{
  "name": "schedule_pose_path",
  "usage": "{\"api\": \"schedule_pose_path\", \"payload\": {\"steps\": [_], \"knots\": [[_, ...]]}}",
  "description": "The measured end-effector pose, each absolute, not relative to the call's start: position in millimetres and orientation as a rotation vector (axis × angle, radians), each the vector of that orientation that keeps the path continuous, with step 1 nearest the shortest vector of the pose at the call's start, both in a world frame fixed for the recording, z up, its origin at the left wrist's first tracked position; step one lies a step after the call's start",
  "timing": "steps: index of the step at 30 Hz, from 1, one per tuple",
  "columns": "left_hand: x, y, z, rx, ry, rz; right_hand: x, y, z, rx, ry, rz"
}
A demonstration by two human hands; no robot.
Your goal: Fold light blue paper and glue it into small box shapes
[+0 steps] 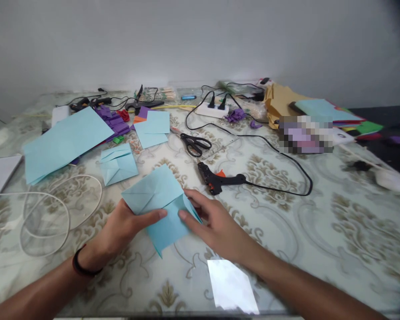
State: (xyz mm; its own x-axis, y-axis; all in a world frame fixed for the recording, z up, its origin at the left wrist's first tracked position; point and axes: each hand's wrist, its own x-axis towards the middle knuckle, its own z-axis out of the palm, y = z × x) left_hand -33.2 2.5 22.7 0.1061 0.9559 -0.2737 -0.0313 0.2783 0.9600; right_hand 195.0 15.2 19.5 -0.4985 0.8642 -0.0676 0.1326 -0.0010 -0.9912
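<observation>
A creased sheet of light blue paper [166, 195], partly folded, is held up over the table between both hands. My left hand [126, 222] grips its left side, thumb on top and the other fingers hidden beneath. My right hand [213, 222] pinches the right edge, where a narrow flap stands up. Just behind lies a folded blue paper piece [119, 164]. A black glue gun [216, 178] with an orange trigger rests beyond my right hand, its cord looping right. Black-handled scissors [196, 144] lie behind it.
Large blue sheets [66, 140] and small blue squares [153, 126] lie at the left and back. A white cable [46, 222] coils at left. A power strip [211, 110], purple paper strips [111, 122] and brown paper [282, 102] line the back.
</observation>
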Motion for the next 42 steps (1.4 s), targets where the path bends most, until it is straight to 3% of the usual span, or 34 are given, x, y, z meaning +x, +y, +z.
{"api": "schedule_pose_path", "payload": {"steps": [6, 14, 24, 28, 33, 36, 38, 42], "knots": [[-35.6, 2.9, 20.8, 1.031, 1.279, 1.024, 193.4, 16.1, 18.7, -1.037, -1.529, 1.672], [-47.5, 17.0, 34.2, 0.967, 1.144, 1.183, 215.9, 35.1, 33.1, -1.159, -1.642, 1.506], [-44.1, 11.9, 34.4, 1.667, 1.295, 0.53, 207.3, 34.0, 32.4, -1.093, -2.015, 1.589], [-42.6, 12.4, 28.0, 1.667, 1.294, 0.54, 211.5, 36.0, 34.1, -1.044, -2.214, 1.327], [-47.0, 17.2, 27.8, 1.632, 1.299, 0.555, 245.6, 64.7, 29.2, -1.324, -2.154, 0.551], [-47.0, 16.9, 29.9, 1.585, 1.318, 0.572, 255.5, 72.2, 30.4, -1.424, -2.061, 0.35], [-46.2, 16.1, 31.3, 1.582, 1.324, 0.582, 252.9, 65.6, 39.7, -1.371, -1.927, 0.475], [-44.2, 16.0, 32.3, 1.609, 1.355, 0.578, 237.7, 32.3, 68.2, -1.028, -1.802, 1.082]]}}
